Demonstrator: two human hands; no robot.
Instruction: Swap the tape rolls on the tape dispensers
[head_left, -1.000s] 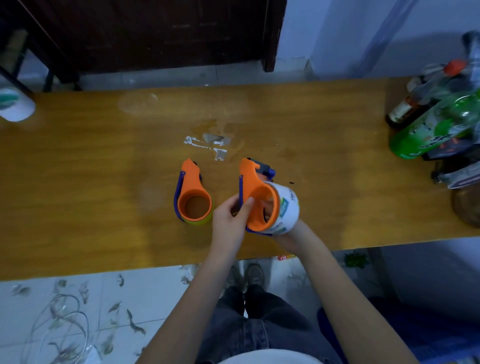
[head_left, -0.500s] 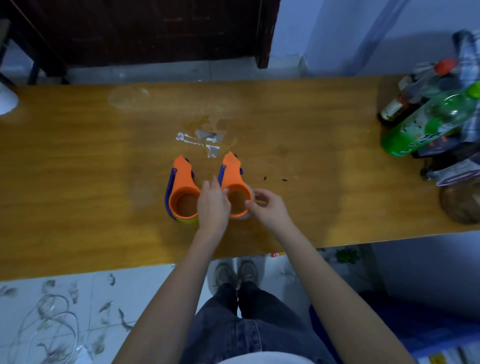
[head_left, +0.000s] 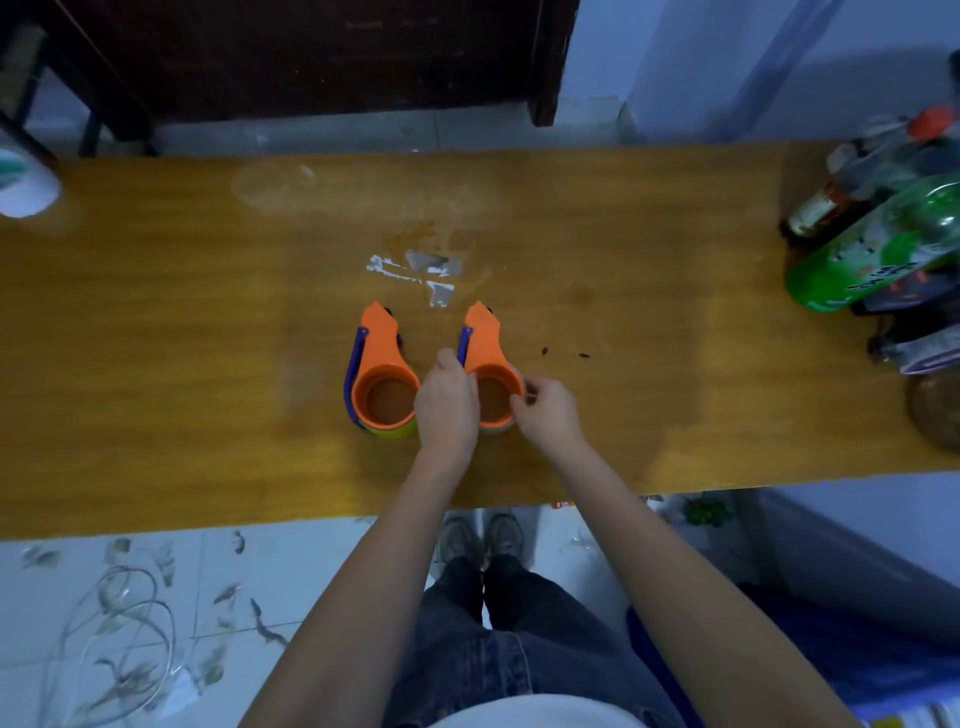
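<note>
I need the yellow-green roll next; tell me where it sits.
In the head view, the yellow-green tape roll sits under the left orange dispenser on the wooden table, just left of the left hand and the second dispenser.

A long wooden table (head_left: 156, 322) runs across the middle of the picture. Two orange tape holders stand side by side near its middle: the left tape holder (head_left: 382, 374) with a yellow-green roll under it, and the right tape holder (head_left: 488, 364) with a pale roll (mostly hidden). Just above them are torn white scraps (head_left: 415, 270) stuck on the wood. A white cup (head_left: 23, 187) sits at the far left edge. Bottles (head_left: 872, 228) lie piled at the upper right, one green.
</note>
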